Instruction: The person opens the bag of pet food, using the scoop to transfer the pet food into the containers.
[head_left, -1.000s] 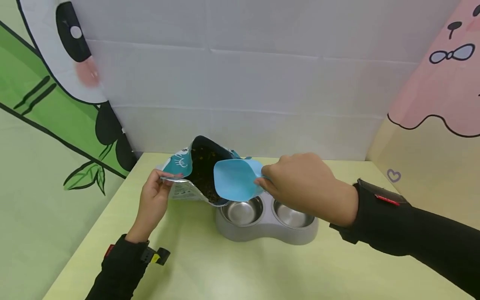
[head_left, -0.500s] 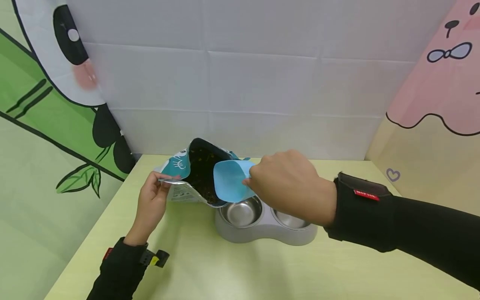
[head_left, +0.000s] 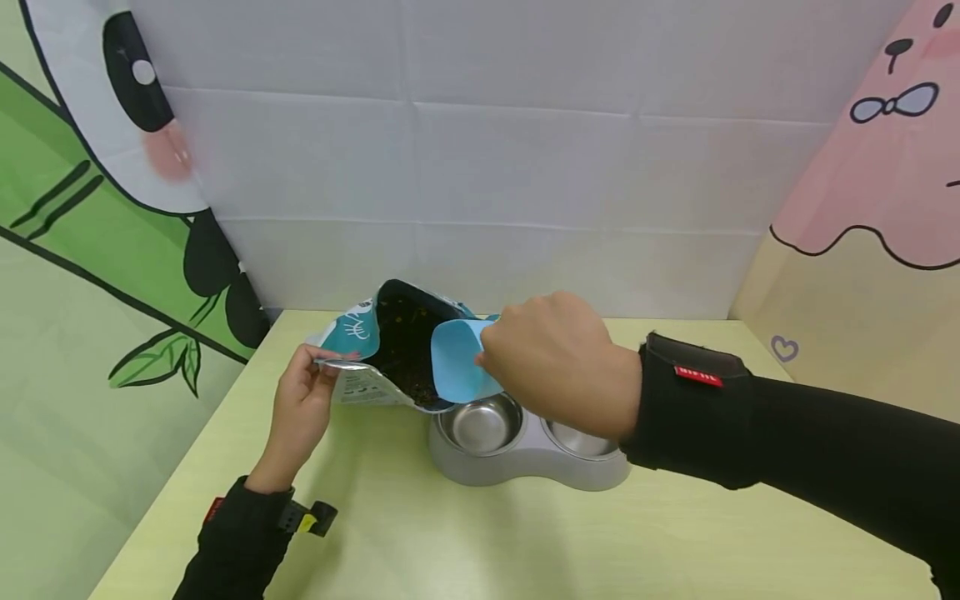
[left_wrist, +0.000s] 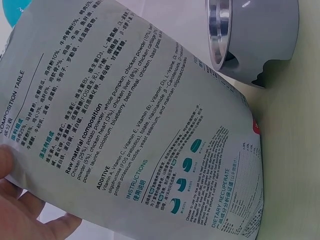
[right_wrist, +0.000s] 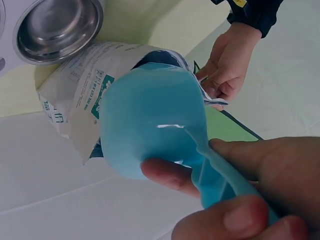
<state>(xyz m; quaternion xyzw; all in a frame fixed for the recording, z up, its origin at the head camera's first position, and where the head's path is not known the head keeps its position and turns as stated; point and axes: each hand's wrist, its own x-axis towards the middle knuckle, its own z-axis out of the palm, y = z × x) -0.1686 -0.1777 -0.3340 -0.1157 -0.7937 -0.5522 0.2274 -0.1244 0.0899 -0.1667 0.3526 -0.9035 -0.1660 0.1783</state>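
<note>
My left hand (head_left: 303, 408) pinches the edge of an opened pet food bag (head_left: 358, 329), with dark contents visible inside its wide mouth. Printed text covers the side of the bag (left_wrist: 145, 125) in the left wrist view. A light blue scoop (head_left: 457, 362) is tilted at the bag's opening, its handle gripped by my right hand (head_left: 558, 362). From the right wrist, the scoop (right_wrist: 150, 115) hides most of the bag's mouth, and fingers curl round its handle. Whether the scoop holds any food cannot be seen.
Just right of the bag stands a grey double feeder (head_left: 487, 471) with two steel bowls, the left one (head_left: 483, 427) below the scoop. My right hand partly covers the other bowl (head_left: 581, 442). Behind the yellow table (head_left: 420, 542) rises a pale wall (head_left: 525, 167).
My right hand has moved left with the scoop, whose handle end is now nearer the bag and its cup turned more sideways. My left hand and the bag stay nearly still.
</note>
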